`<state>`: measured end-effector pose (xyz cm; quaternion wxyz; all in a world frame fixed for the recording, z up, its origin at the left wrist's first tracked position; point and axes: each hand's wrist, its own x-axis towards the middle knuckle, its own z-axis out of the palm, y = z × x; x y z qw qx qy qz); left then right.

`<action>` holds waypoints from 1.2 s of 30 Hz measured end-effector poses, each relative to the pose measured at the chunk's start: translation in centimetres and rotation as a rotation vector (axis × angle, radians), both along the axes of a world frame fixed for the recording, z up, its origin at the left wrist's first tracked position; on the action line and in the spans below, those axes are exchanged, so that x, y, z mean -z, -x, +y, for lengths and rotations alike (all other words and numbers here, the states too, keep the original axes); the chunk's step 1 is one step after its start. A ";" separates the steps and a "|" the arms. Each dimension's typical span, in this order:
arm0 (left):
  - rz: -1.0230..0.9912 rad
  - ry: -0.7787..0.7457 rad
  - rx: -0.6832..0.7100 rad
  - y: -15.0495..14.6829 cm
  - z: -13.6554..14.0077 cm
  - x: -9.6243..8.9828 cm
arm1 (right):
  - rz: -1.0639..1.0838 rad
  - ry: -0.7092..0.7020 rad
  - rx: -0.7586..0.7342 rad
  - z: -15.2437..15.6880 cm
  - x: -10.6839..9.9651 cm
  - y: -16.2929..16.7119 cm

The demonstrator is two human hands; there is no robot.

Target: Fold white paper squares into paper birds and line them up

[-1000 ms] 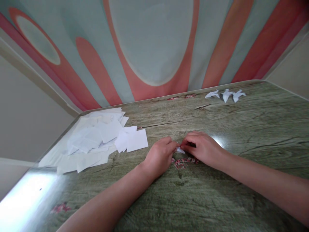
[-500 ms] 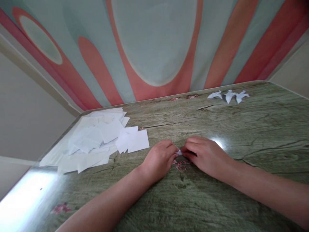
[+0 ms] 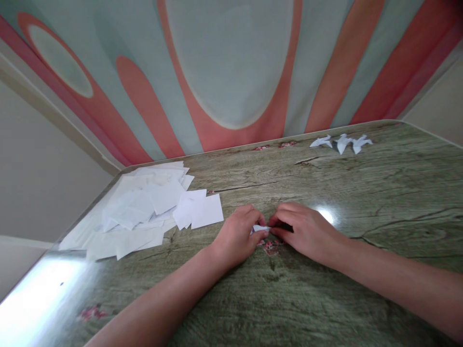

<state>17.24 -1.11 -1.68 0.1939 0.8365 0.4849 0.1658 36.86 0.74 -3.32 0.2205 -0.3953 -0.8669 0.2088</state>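
A small folded piece of white paper [image 3: 259, 228] sits between my two hands, just over the table. My left hand [image 3: 239, 235] has its thumb and fingers closed around the paper's left part. At the paper's right end, my right hand [image 3: 304, 230] pinches it between thumb and fingertips. Much of the paper's shape is hidden by the fingers. Three folded white paper birds [image 3: 343, 143] stand in a row at the far right of the table.
A spread pile of white paper sheets [image 3: 144, 207] covers the table's left side, with a few square sheets [image 3: 208, 211] at its right edge. The wood-patterned table [image 3: 275, 299] meets a red and pale-green patterned backdrop [image 3: 231, 62] at the back.
My left thumb and fingers have parted a little, so more of the folded paper shows between them. My right hand has shifted slightly left and keeps its pinch.
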 end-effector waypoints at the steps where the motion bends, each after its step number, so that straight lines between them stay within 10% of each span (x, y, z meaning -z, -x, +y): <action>1: -0.003 -0.003 -0.011 0.0 0.0 0.1 | 0.002 0.001 -0.008 0.0 0.0 0.0; 13: -0.624 0.434 -0.268 -1.0 -0.6 -0.5 | 0.266 0.346 0.039 -0.2 -1.1 0.6; 36: -0.933 0.911 -0.034 -1.7 -1.0 -0.5 | 0.567 0.800 0.056 0.1 -2.5 0.2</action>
